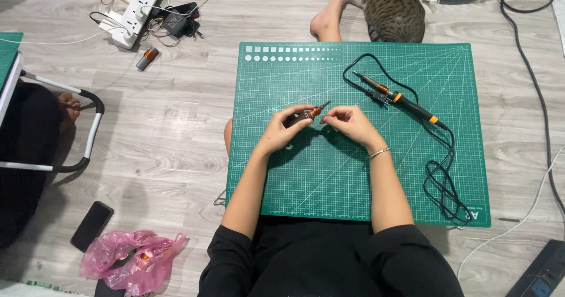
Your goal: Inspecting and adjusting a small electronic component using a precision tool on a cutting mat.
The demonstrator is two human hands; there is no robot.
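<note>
Left hand (284,127): raised over the middle of the green cutting mat (329,179), its grip clenched around the dark body of a small soldering tool (307,115), thumb on top and fingers curled beneath.
Right hand (348,120): just beside the left one, fingertips pinched together at the metal tip end of the same small tool; whether they truly clasp the tip or only touch it cannot be told. A thin silver bracelet (379,152) sits on this wrist.
Small soldering tool: held between the two hands above the mat, tilted, its orange collar showing near the left thumb and its thin tip pointing up and to the right.
Green cutting mat: lies flat on the grey wood-look floor (165,132), right in front of the seated person, whose black sleeves show at the lower edge.
Second soldering iron (400,97): rests on the mat's upper right part, well apart from both hands, black handle with orange rings, its black cord (441,185) looping down the right side of the mat.
Cat (391,6): striped, lying on the floor just beyond the mat's far edge.
Power strip (136,9): white, on the floor at upper left, with plugs and wires.
Phone (92,225): dark, on the floor at lower left, near a pink plastic bag (132,259).
</note>
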